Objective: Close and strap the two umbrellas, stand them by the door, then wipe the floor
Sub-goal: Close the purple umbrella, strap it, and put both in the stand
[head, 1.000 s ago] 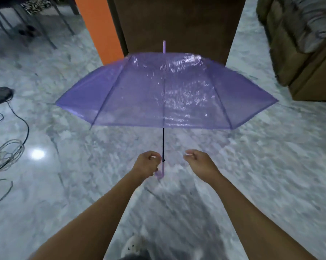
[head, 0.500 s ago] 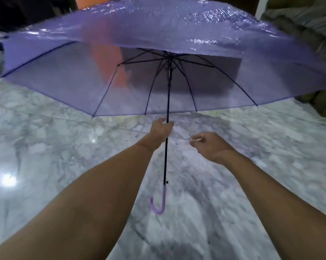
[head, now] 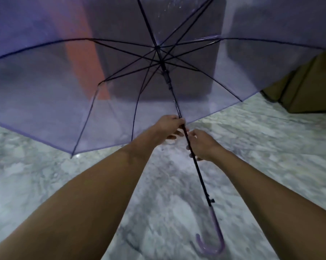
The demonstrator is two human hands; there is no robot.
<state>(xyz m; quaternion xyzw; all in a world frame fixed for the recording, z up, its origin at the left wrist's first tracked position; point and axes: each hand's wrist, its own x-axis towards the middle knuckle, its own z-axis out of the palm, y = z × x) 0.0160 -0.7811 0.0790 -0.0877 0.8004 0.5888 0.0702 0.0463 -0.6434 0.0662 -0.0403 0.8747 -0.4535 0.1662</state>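
The purple umbrella (head: 45, 87) is gripped on its shaft (head: 200, 175) by the left hand (head: 168, 126) and, just below it, the right hand (head: 202, 145), fully spread above them; closing, strapping, standing and wiping are all left

An open purple umbrella (head: 45, 81) tilts above the marble floor (head: 271, 147). Its black shaft (head: 201, 177) slants down to a hooked purple handle (head: 213, 239). The left grip (head: 169, 126) curls round the shaft midway, and the right grip (head: 201, 145) holds the shaft just below it. Brown furniture (head: 305, 94) stands right of the shaft.
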